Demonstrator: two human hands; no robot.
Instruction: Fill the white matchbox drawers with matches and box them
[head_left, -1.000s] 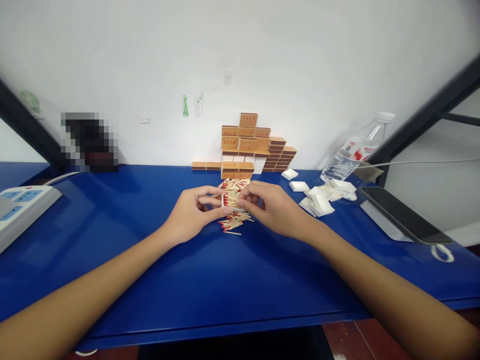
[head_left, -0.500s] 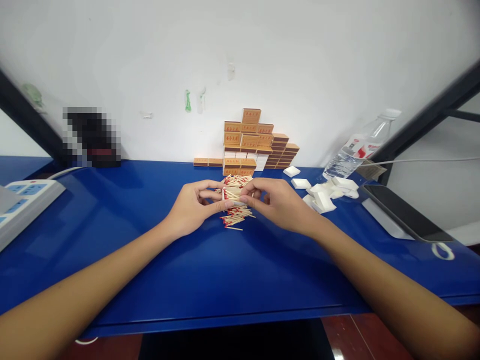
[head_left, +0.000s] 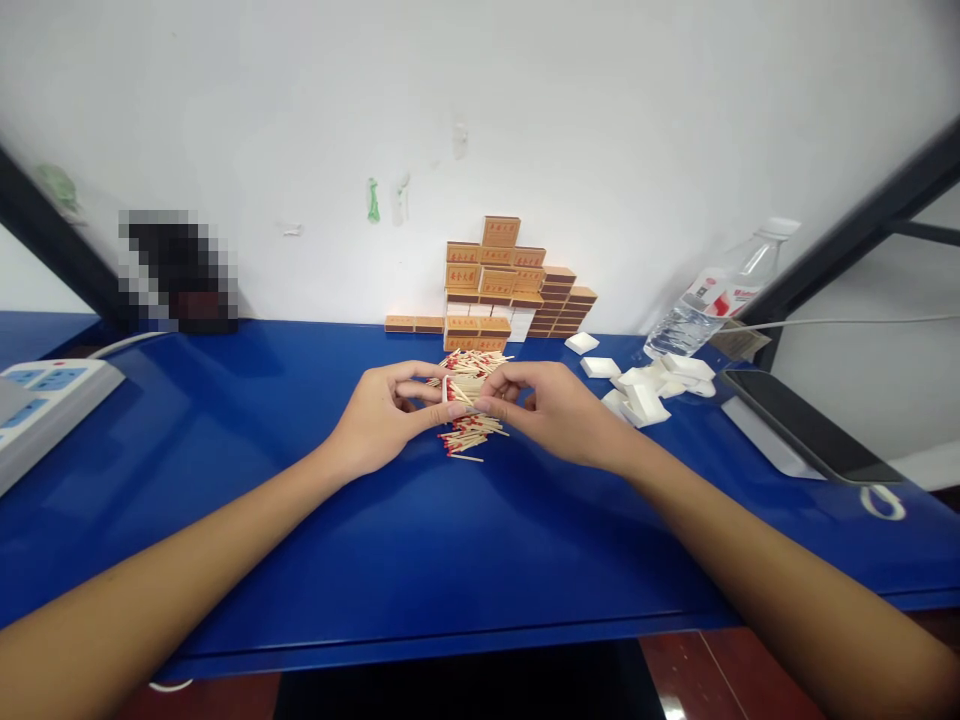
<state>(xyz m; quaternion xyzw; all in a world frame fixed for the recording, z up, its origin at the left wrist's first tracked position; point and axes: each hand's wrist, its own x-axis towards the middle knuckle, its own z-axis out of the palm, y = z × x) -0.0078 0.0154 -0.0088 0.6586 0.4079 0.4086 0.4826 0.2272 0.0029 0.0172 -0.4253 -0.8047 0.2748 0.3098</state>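
A small white matchbox tray (head_left: 448, 388) filled with red-tipped matches (head_left: 466, 388) is held between my hands at the middle of the desk. My left hand (head_left: 390, 415) grips the tray's left end, thumb along the near side and fingers behind it. At the other end, my right hand (head_left: 536, 408) closes thumb and fingertips on the tray's right edge, hiding that end and some match ends. Loose matches (head_left: 472, 435) lie in a heap under and behind the tray.
Matchboxes (head_left: 495, 280) stand stacked against the wall. To the right are white empty trays (head_left: 643, 398), a leaning water bottle (head_left: 712, 295) and a phone (head_left: 810, 425) on a white box. A power strip (head_left: 56, 410) lies on the left of the blue desk (head_left: 435, 560).
My right thumb and fingertips have shifted slightly left and down along the tray. The matches in it lie a little differently. My left hand keeps its grip.
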